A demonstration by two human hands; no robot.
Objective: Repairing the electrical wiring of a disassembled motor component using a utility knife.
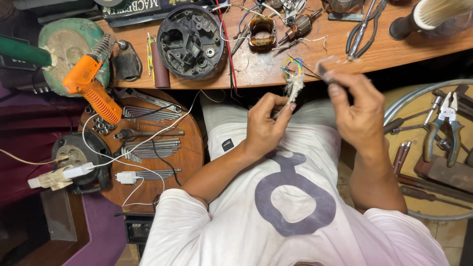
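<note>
My left hand pinches a white sleeved bundle of wires whose coloured ends fan out near the workbench edge. My right hand is closed around a thin dark tool, blurred by motion, its tip close to the wire ends. Both hands hover over my lap in front of the bench.
The bench holds a black round motor housing, a copper-wound stator, an armature and pliers. At left, an orange soldering gun and hex keys lie on a round wooden stool. A tray with pliers sits at right.
</note>
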